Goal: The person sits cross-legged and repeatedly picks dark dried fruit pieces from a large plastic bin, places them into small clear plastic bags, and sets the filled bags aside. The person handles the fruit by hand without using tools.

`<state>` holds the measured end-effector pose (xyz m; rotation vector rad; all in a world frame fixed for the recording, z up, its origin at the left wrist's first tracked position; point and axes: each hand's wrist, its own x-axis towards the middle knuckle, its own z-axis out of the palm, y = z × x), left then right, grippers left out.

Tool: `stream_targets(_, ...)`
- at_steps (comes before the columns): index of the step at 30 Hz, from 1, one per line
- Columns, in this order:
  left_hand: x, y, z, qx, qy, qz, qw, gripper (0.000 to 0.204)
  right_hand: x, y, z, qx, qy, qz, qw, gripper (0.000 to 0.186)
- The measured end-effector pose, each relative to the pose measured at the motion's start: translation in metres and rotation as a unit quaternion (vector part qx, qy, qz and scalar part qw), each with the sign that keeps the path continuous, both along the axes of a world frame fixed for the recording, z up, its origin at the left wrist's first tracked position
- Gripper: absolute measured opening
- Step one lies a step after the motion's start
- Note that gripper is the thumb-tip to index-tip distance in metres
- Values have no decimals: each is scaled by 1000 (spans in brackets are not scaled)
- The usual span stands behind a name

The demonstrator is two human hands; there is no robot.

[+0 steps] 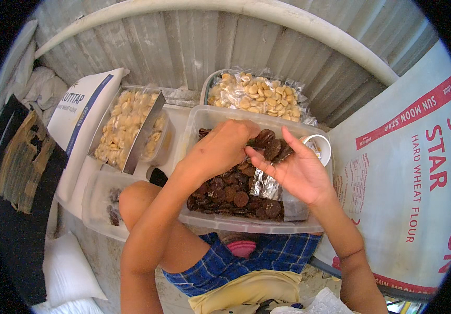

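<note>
Dark brown round cookies (272, 149) stand in a short stack at the fingers of my right hand (305, 171), which is turned palm up and holds them from the right. My left hand (224, 145) reaches over from the left, its fingers curled down against the near side of the stack; what its fingertips pinch is hidden. Both hands are above a clear plastic bin (246, 226). Loose cookies (217, 192) of the same dark kind cover much of its bottom. Beside them lies a crinkled silver packet (266, 186), under my right hand.
A white round container (326, 150) sits at the bin's right end. Bagged pale cookies fill a tub (257, 93) behind and another box (118, 128) at left. Flour sacks (393, 157) flank the right. A smaller clear bin (97, 209) rests by my knee (139, 201).
</note>
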<state>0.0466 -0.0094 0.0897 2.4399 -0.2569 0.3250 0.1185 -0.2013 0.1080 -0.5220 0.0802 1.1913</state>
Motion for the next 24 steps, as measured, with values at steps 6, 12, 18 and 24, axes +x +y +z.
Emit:
stream_targets(6,1,-3,1,-85,34,49,995,46,-1,-8,8,-15,-61,-6,998,46)
stream_targets(12,0,-4,8,-106,61,44,992,51,-6,-12,14,-51,-57,-12,997,38)
stream_targets(18,0,-5,6,-107,69,27,992,52,-7,-17,13,-52,-114,12,992,37)
stream_targets(24,2,3,15,-209,111,16,971,54,-13,-13,-1,-193,-510,71,835,62)
